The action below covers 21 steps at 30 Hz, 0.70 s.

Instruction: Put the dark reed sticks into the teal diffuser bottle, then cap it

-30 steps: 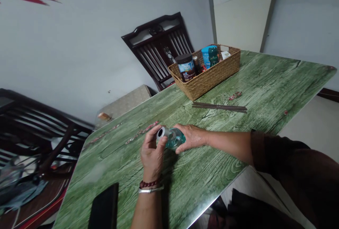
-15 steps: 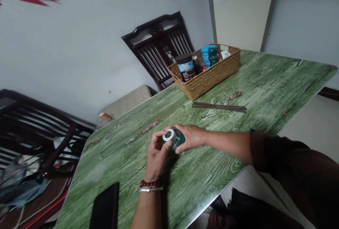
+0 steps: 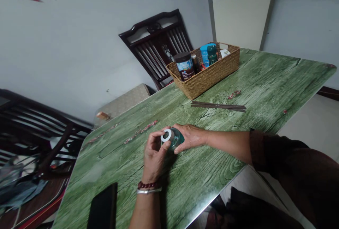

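Head view: your right hand (image 3: 191, 138) is closed around the teal glass bottle (image 3: 177, 139) over the green table (image 3: 212, 148), so brace it firmly while your left hand (image 3: 154, 156) pinches the white ring (image 3: 166, 130) on its end.

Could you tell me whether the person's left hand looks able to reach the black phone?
Probably yes. The left hand is busy on the white-ringed top of a teal glass bottle, but the black phone lies close by on the green table, with nothing in the way.
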Each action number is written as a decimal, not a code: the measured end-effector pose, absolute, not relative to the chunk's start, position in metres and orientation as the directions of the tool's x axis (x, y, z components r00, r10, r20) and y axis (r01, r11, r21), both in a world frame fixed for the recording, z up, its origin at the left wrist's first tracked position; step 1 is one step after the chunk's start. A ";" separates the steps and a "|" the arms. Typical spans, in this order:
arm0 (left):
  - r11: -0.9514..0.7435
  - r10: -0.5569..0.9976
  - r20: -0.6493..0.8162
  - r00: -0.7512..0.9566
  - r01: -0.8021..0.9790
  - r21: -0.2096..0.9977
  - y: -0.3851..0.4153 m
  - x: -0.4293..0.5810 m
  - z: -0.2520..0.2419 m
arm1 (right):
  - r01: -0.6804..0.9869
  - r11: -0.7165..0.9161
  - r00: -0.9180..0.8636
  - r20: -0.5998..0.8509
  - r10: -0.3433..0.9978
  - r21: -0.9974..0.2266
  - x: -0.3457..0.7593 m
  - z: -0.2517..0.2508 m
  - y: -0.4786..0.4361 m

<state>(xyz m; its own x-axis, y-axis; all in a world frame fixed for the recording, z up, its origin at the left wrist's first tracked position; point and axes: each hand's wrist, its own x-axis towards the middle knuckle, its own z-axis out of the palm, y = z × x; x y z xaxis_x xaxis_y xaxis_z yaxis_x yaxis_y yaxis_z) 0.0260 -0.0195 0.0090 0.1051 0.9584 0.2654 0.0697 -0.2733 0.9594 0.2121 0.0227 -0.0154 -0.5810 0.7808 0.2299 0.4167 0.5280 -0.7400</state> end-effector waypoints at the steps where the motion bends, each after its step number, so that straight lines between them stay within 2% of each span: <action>1: -0.281 0.955 0.268 0.129 0.091 0.955 -0.021 0.027 0.011 | 0.413 0.526 -0.580 0.231 0.781 -0.744 0.212 -0.015 0.023; 9: -0.362 0.920 0.308 0.243 0.224 0.905 -0.024 0.025 0.019 | 0.408 0.520 -0.574 0.231 0.785 -0.751 0.212 -0.013 0.022; 14: -0.397 0.914 0.399 0.071 0.354 0.847 -0.019 0.029 0.016 | 0.400 0.518 -0.577 0.231 0.783 -0.756 0.213 -0.014 0.021; 16: -0.375 0.920 0.390 0.032 0.357 0.856 -0.022 0.031 0.021 | 0.392 0.521 -0.577 0.238 0.781 -0.758 0.214 -0.014 0.021; 19: -0.337 0.938 0.302 0.168 0.250 0.908 -0.028 0.030 0.030 | 0.385 0.514 -0.576 0.235 0.783 -0.767 0.214 -0.014 0.021; 21: -0.369 0.919 0.314 0.239 0.233 0.900 -0.030 0.029 0.033 | 0.382 0.506 -0.573 0.232 0.786 -0.773 0.213 -0.014 0.022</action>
